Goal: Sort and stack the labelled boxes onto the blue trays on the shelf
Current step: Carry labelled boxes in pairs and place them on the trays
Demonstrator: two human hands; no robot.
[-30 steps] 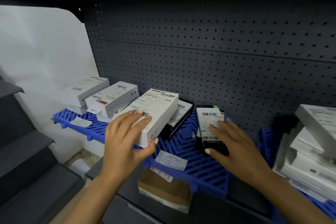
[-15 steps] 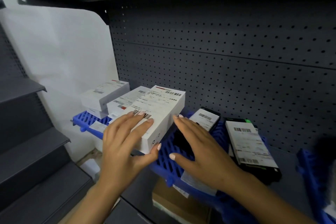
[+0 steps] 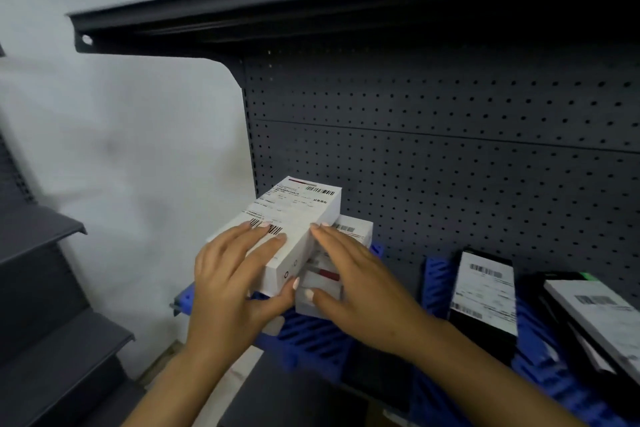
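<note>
The left hand (image 3: 228,274) has its grip clamped on the top box (image 3: 287,229): fingers lie flat across the label near the lower barcode, and the thumb hooks round the near end face. The right hand (image 3: 360,281) is not clamped on anything; its fingers lie nearly straight along the right side wall of the top box and over the lower box (image 3: 332,274), with the thumb against that box's near end.

The top box sits tilted, far end raised, partly over the lower box. Both lie at the left end of the blue tray (image 3: 311,333), against the pegboard (image 3: 450,163).

Judgement: the step in hand is seating and squaring the top box on its stack. To do it well, lower the far end until the bases meet flat, hold the lower box steady with the right hand, and push the side walls flush before letting go. An overhang at the tray's left edge would risk a fall.

Materials: the white boxes are smooth rigid card, long and rectangular with sharp edges, and carry matt paper labels with barcodes. The tray is a moulded plastic grid with open slots. Right of the top box, two black boxes (image 3: 485,295) with white labels lie flat on the tray. The pegboard and the upper shelf (image 3: 311,7) are dark painted metal.
</note>
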